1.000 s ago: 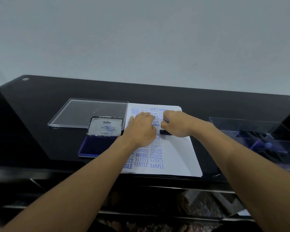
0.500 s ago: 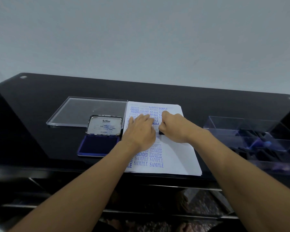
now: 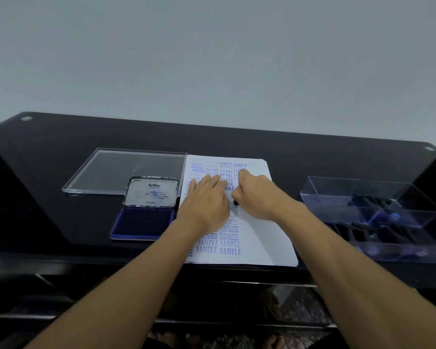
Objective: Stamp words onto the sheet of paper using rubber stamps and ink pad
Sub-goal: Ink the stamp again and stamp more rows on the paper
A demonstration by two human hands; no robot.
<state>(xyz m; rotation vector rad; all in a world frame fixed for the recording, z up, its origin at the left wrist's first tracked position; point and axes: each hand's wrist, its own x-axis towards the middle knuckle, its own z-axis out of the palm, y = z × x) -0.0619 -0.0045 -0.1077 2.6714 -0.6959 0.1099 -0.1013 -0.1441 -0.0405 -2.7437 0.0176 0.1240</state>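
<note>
The left hand stays flat on the sheet; right hand still grips, seemingly, a stamp.

A black glossy table fills the width of the view and stands against a plain pale wall. A small round metal cap sits at each back corner of the table, one on the left and one on the right. A flat clear plastic lid lies on the table's left half, toward the back. A clear plastic box, split into compartments, stands at the table's right end. Below the table's front edge runs a dark lower shelf; what lies there is too blurred to tell.
</note>
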